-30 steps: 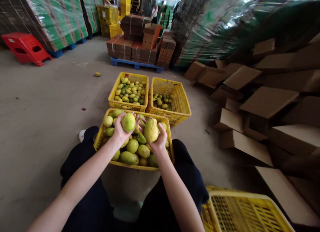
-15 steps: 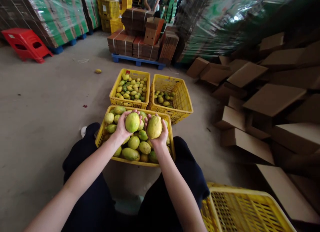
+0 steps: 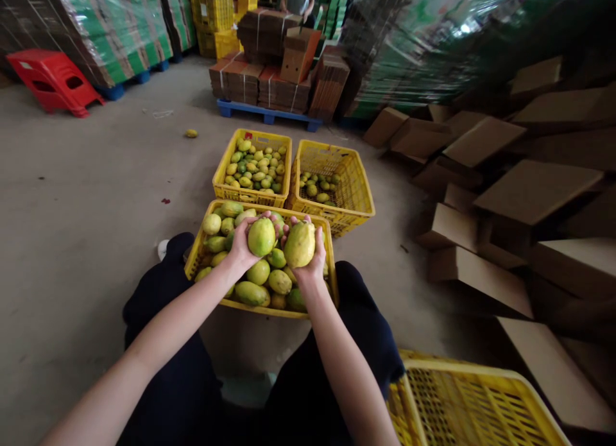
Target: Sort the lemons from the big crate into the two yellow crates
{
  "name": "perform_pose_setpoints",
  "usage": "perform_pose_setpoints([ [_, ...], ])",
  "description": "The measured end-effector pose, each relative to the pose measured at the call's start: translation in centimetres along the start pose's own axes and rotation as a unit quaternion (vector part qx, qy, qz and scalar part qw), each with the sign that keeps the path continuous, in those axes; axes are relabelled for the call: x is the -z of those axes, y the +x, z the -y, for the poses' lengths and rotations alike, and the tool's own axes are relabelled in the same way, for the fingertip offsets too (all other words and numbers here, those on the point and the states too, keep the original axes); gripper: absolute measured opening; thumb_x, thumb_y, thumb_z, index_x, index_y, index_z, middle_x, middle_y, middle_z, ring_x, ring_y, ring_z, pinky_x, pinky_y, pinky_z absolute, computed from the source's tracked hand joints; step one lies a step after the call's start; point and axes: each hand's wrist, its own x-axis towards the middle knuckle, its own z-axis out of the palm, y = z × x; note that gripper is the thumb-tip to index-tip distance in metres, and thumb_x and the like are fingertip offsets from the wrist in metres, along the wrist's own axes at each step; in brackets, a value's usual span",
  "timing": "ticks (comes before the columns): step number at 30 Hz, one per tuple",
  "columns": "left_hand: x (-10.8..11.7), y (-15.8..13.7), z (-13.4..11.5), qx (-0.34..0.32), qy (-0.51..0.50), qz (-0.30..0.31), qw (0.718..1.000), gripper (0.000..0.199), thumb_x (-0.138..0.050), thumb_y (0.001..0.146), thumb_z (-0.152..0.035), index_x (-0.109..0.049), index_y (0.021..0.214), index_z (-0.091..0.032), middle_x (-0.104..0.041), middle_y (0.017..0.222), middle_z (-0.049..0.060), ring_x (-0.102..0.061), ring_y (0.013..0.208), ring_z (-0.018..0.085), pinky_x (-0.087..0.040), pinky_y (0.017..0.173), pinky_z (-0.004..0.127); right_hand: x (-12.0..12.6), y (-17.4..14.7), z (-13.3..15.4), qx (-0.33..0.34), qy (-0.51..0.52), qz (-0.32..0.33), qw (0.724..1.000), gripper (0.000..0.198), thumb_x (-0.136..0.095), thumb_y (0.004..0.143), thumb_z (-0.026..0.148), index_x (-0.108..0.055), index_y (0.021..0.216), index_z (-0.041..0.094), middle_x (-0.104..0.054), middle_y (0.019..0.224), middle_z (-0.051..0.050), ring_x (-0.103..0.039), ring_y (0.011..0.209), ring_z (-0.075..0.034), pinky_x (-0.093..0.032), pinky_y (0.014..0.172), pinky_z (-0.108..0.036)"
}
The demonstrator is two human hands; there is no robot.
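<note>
A greenish fruit [image 3: 261,237] is cupped by the left hand [image 3: 243,242], and a yellower fruit [image 3: 299,244] by the right hand [image 3: 315,267], both near the centre of the frame, above a yellow crate [image 3: 269,310] filled with fruit. Compared with a second ago, the two are held slightly closer together; neither is released, so both hands remain occupied.

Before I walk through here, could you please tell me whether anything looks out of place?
Yes: one yellowish fruit lies loose on the floor, left of the farther yellow crates, while the other visible fruit is in crates or held. The cardboard boxes on the right lie jumbled, several tilted.
</note>
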Motion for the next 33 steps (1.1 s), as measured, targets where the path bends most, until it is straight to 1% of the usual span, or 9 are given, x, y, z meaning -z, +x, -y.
perform_pose_setpoints([
  [5,0.3,0.0,-0.3,-0.011,0.001,0.007,1.0,0.027,-0.053,0.092,-0.025,-0.067,0.114,-0.018,-0.078,0.099,0.009,-0.074,0.109,0.029,-0.064,0.092,0.043,0.7,0.5,-0.3,-0.036,0.024,-0.01,0.999,0.038,-0.058,0.094,0.055,-0.07,0.112,0.024,-0.079,0.106,-0.008,-0.073,0.12,-0.03,-0.064,0.102,-0.053],
  [10,-0.1,0.4,-0.3,0.003,-0.077,-0.073,0.994,0.031,-0.046,0.099,-0.023,-0.063,0.124,-0.016,-0.076,0.106,0.012,-0.074,0.111,0.025,-0.067,0.083,0.036,2.3,2.0,-0.8,-0.018,-0.034,-0.015,0.999,0.032,-0.059,0.094,0.056,-0.068,0.101,0.026,-0.079,0.104,-0.009,-0.074,0.118,-0.027,-0.067,0.094,-0.05],
  [18,0.0,0.9,-0.1,0.042,-0.072,-0.056,0.995,0.039,-0.046,0.101,-0.022,-0.06,0.137,-0.025,-0.075,0.118,0.011,-0.074,0.115,0.025,-0.07,0.079,0.037,3.0,2.8,-1.1,-0.038,-0.077,-0.035,0.996,0.047,-0.05,0.099,0.067,-0.069,0.096,0.024,-0.078,0.104,-0.011,-0.075,0.115,-0.022,-0.068,0.08,-0.034],
  [22,0.1,0.9,-0.1,0.07,-0.038,-0.062,0.995,0.034,-0.044,0.106,-0.03,-0.063,0.131,-0.017,-0.075,0.113,0.014,-0.074,0.109,0.024,-0.068,0.072,0.028,2.4,2.3,-0.7,-0.047,-0.072,-0.032,0.996,0.038,-0.069,0.089,0.063,-0.067,0.098,0.026,-0.077,0.1,-0.008,-0.076,0.111,-0.025,-0.07,0.074,-0.035],
  [24,0.1,0.7,0.0,0.063,0.007,-0.063,0.996,0.031,-0.047,0.106,-0.029,-0.064,0.128,-0.013,-0.074,0.113,0.016,-0.075,0.104,0.022,-0.064,0.068,0.022,1.7,1.7,-0.4,-0.015,-0.086,-0.015,0.996,0.035,-0.08,0.082,0.055,-0.065,0.1,0.029,-0.077,0.1,-0.005,-0.075,0.108,-0.025,-0.07,0.074,-0.037],
  [26,0.0,0.3,0.2,0.01,0.077,-0.054,0.996,0.029,-0.055,0.103,-0.024,-0.063,0.129,-0.015,-0.073,0.12,0.015,-0.075,0.105,0.022,-0.063,0.07,0.021,0.8,0.9,0.1,0.06,-0.114,-0.002,0.992,0.037,-0.084,0.079,0.045,-0.063,0.107,0.032,-0.075,0.107,0.0,-0.074,0.107,-0.023,-0.07,0.08,-0.039],
  [28,-0.1,-0.3,0.3,-0.093,0.145,-0.025,0.985,0.042,-0.07,0.094,-0.016,-0.061,0.135,-0.024,-0.069,0.135,0.011,-0.073,0.116,0.023,-0.064,0.079,0.022,0.0,0.0,0.6,0.156,-0.169,0.001,0.973,0.05,-0.088,0.075,0.033,-0.062,0.118,0.036,-0.073,0.118,0.002,-0.072,0.114,-0.02,-0.067,0.09,-0.038],
  [31,-0.2,-1.1,0.0,-0.239,0.193,0.044,0.951,0.073,-0.089,0.072,-0.003,-0.065,0.134,-0.032,-0.062,0.149,0.004,-0.062,0.138,0.024,-0.059,0.098,0.022,-0.6,-1.1,1.3,0.269,-0.281,0.009,0.921,0.063,-0.091,0.067,0.018,-0.065,0.122,0.035,-0.067,0.136,0.0,-0.058,0.14,-0.023,-0.058,0.111,-0.04],
  [33,-0.2,-1.4,-0.3,-0.266,0.21,0.072,0.938,0.067,-0.092,0.066,-0.003,-0.07,0.124,-0.03,-0.063,0.148,0.004,-0.058,0.144,0.025,-0.057,0.104,0.023,-0.6,-1.6,1.4,0.313,-0.331,0.02,0.89,0.06,-0.089,0.066,0.012,-0.069,0.118,0.033,-0.065,0.143,-0.002,-0.048,0.15,-0.026,-0.05,0.121,-0.044],
])
